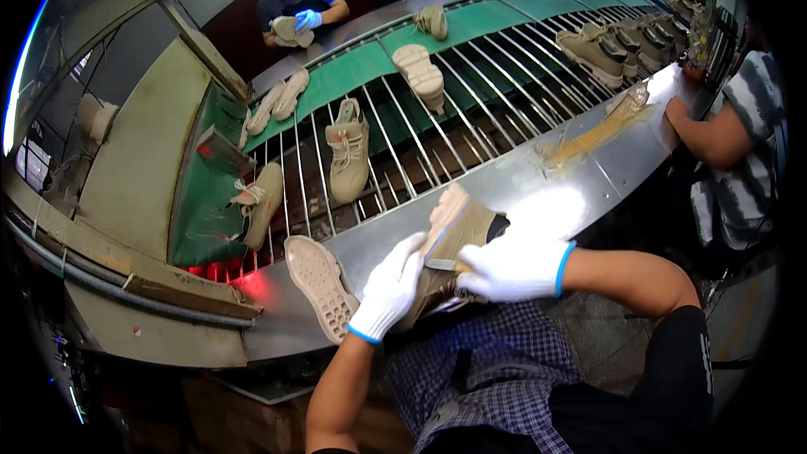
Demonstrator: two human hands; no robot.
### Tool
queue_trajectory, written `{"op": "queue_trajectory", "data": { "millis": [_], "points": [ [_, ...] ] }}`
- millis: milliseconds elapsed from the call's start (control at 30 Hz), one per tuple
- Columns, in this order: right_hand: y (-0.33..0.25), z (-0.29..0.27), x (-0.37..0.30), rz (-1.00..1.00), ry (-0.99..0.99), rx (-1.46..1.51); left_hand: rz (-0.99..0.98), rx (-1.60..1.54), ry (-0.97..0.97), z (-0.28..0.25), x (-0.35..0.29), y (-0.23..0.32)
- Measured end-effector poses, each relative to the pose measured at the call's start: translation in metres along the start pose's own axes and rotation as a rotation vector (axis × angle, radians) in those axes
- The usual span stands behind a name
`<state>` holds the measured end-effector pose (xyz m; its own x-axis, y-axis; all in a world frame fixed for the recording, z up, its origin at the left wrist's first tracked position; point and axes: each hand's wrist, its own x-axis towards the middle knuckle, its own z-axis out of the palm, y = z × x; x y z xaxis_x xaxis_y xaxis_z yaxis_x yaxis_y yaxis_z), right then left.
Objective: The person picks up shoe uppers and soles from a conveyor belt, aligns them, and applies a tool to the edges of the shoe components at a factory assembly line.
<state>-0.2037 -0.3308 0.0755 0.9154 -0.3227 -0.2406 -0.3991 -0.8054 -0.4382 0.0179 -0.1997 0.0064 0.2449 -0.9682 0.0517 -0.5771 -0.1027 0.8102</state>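
A tan lace-up shoe [471,229] lies on its side on the metal ledge in front of me, a pale beige sole along its left edge. My left hand [391,287], in a white knit glove with a blue cuff, grips the shoe from the left, fingers along the sole side. My right hand [521,269], gloved alike, is closed around a small brush-like tool [442,265] with a tan handle. The tool's pale flat end rests against the shoe's side. Part of the shoe's toe and laces is hidden beneath my hands. Left of my left hand lies a loose beige sole [319,286].
Beyond the ledge [580,164] runs a conveyor of metal rods [479,105] with a green belt [336,84], carrying shoes [349,151] and soles [419,74]. Several shoes [601,50] cluster at the far right. Two people [298,0] work across; another person's arm [714,130] is at right.
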Motion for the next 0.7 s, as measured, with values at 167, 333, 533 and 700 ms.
{"op": "queue_trajectory", "data": {
  "millis": [167,333,533,700],
  "points": [
    [0.057,-0.029,0.014,0.07,0.059,-0.23,-0.131,0.264,-0.133,-0.012,0.009,0.029],
    [0.079,-0.048,0.032,-0.045,-0.037,-0.345,-0.25,0.405,-0.296,-0.018,0.032,0.036],
    [0.097,-0.033,0.043,-0.105,-0.012,-0.398,-0.158,0.336,-0.25,-0.016,0.028,0.024],
    [0.063,-0.043,0.076,-0.112,-0.164,-0.433,-0.215,0.295,-0.253,-0.019,0.021,0.015]
  ]
}}
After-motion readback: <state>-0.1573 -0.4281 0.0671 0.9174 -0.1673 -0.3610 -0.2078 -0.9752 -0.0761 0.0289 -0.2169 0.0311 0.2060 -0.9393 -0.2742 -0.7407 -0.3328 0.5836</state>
